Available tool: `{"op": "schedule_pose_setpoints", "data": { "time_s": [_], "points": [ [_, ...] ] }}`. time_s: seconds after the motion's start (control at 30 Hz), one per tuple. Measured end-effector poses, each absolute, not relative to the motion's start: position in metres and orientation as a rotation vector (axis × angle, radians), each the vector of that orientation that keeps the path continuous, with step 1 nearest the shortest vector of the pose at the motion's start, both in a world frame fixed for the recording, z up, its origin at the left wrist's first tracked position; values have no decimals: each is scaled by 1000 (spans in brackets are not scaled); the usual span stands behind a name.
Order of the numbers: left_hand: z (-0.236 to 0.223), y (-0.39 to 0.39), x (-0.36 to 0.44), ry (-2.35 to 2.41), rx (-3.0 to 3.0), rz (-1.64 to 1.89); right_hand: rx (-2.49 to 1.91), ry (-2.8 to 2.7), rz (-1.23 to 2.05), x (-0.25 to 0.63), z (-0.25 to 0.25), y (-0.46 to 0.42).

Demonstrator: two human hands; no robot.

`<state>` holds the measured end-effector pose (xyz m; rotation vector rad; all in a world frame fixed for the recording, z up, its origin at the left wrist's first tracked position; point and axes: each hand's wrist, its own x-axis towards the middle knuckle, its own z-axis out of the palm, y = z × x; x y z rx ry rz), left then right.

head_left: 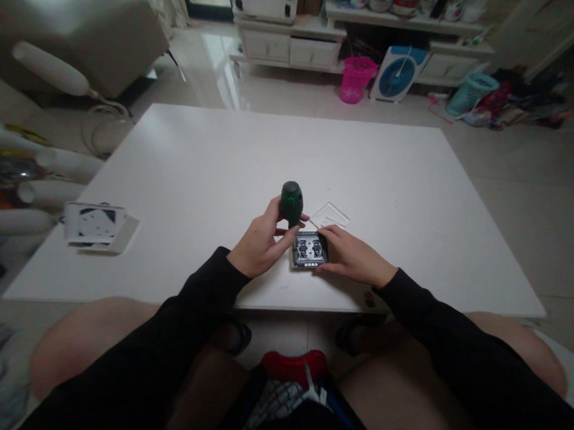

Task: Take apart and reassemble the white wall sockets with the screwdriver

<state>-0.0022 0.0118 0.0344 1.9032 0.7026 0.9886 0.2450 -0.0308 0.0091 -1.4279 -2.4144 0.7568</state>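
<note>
My left hand [260,244] is wrapped round a screwdriver [292,201] with a dark green handle, held upright with its butt toward me; its shaft is hidden from me. Just to the right, my right hand [351,255] grips the right side of a square wall socket [310,250] with a dark frame and a pale inner face. The socket is at the near part of the white table [243,146]. My left thumb is at the socket's upper left edge. Beyond my right fingers lies a thin square cover frame [336,213], flat on the tabletop.
An open white box [104,228] with a dark printed pattern sits at the table's left edge. A small brown object [369,299] lies at the near edge. Past the table stand a pink basket [356,79], a blue and white fan [399,75] and a cluttered cabinet [289,44].
</note>
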Motion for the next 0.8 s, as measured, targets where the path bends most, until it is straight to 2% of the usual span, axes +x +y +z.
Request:
{"op": "schedule_pose_setpoints", "data": {
  "time_s": [0.8],
  "points": [
    [36,10,-1,657,1919,948,-1415,-2396,780,244,10,-31]
  ]
}}
